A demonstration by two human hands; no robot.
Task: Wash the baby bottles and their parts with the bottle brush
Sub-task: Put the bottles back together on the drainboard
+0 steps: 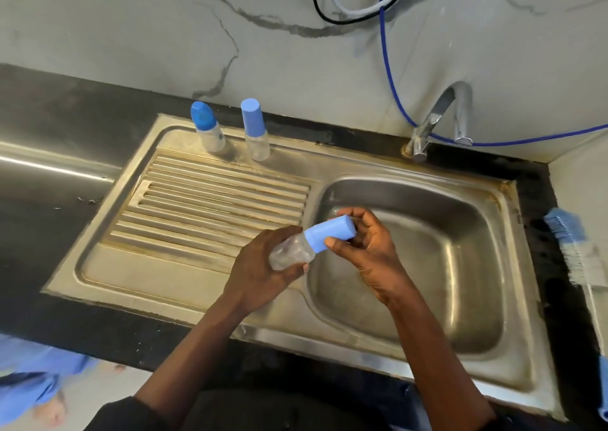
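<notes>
Bottle (pixel 291 254) held mid-frame over sink (pixel 460 197) edge, left hand (pixel 260 276) curled round clear body as anchor, right hand (pixel 371 249) clamped on blue cap (pixel 329 233), probably for uncapping; bottle brush (pixel 572 246) parked at right edge.

The left hand (pixel 260 276) grips the clear body of a baby bottle (pixel 289 254), tilted over the near-left edge of the steel sink (pixel 460 266); the right hand (pixel 371 256) curls round its blue cap (pixel 330 233). A round-capped bottle (pixel 208 128) and a flat-capped bottle (pixel 255 131) stand upright, slightly apart, behind the ribbed drainboard (pixel 210 207); the bottle brush (pixel 574 246) lies on the dark worktop (pixel 49 118) right of the sink; the tap (pixel 437 118) rises behind the basin.
</notes>
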